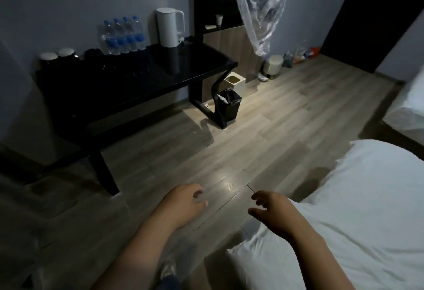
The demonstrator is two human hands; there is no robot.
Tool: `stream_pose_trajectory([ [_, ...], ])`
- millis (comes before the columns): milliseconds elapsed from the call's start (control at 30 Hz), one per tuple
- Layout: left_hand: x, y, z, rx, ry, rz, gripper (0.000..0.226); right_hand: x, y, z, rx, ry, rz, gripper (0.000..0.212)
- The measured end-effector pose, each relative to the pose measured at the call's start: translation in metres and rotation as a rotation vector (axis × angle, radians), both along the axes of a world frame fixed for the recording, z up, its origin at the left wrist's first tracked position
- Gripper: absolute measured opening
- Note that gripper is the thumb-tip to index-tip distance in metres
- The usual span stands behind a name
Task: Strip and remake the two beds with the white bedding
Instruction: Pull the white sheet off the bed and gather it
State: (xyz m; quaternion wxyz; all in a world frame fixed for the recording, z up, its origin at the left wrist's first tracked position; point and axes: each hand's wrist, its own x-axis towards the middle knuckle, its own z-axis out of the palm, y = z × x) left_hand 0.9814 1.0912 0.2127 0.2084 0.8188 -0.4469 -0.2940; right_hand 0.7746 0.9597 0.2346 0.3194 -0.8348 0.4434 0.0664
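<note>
Your two forearms reach out low in front of you. Your left hand is over the wooden floor and your right hand is at the edge of the near bed. The fingers of both are loosely curled and hold nothing. That bed's white bedding lies rumpled on your right, its corner below your right wrist. The second bed shows only as a white corner at the far right edge. One shoe shows between your arms.

To your left stands a black desk with four water bottles and a white kettle along the wall. A black bin sits against its right leg, with a pale square bin just behind. A clear plastic bag hangs ahead, above a round pedal bin, near the dark door.
</note>
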Motion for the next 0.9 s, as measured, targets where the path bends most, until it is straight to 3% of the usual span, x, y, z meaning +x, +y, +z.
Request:
stream_pose_trajectory([
  [367, 0.104, -0.114, 0.0, -0.045, 0.007, -0.285, 0.028, 0.069, -0.047, 0.003, -0.009, 0.008, -0.303, 0.044],
  [600, 0.115, -0.185, -0.009, -0.005, 0.049, -0.436, 0.03, 0.068, -0.082, 0.001, -0.001, 0.045, -0.468, 0.044],
  [900, 0.083, -0.337, -0.001, 0.002, 0.01, -0.593, 0.034, 0.041, -0.194, -0.011, -0.025, 0.003, -0.617, 0.044],
])
